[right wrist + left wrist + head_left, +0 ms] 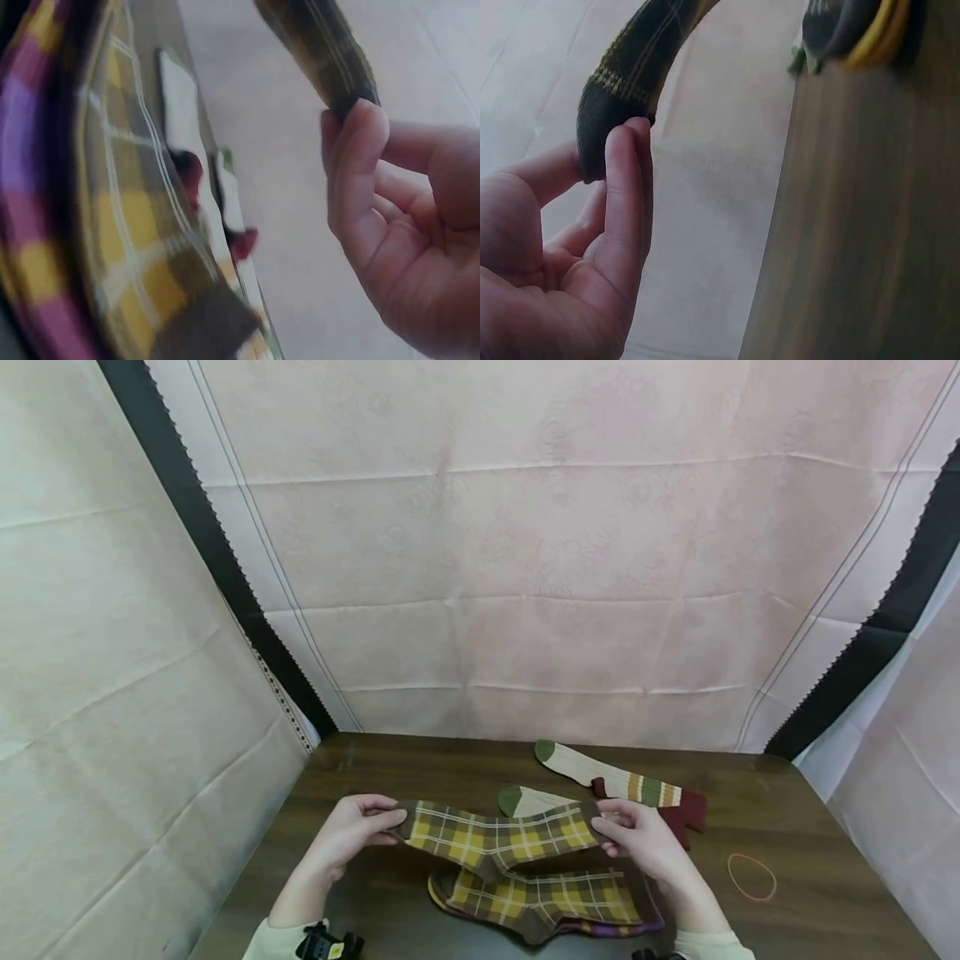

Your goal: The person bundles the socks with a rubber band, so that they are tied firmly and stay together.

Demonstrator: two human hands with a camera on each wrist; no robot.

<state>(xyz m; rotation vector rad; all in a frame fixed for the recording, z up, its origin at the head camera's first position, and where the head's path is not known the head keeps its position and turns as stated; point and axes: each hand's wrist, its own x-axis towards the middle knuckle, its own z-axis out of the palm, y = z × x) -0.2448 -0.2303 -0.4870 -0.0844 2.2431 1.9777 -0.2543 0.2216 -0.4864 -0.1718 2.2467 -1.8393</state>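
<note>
Stretched between both hands above the table is a yellow and brown plaid sock. Its toe end is pinched by the left hand between thumb and fingers, and the left wrist view shows the dark tip in that grip. At the other end, the right hand pinches the dark cuff. Just below lies a matching plaid sock, on top of a sock with purple and yellow checks. The raised sock hides part of this stack.
Behind the raised sock lie two cream socks with green toes and dark red heels and cuffs, the farther cream sock striped and the nearer cream sock partly covered. A thin orange rubber band rests at the right on the brown wooden table.
</note>
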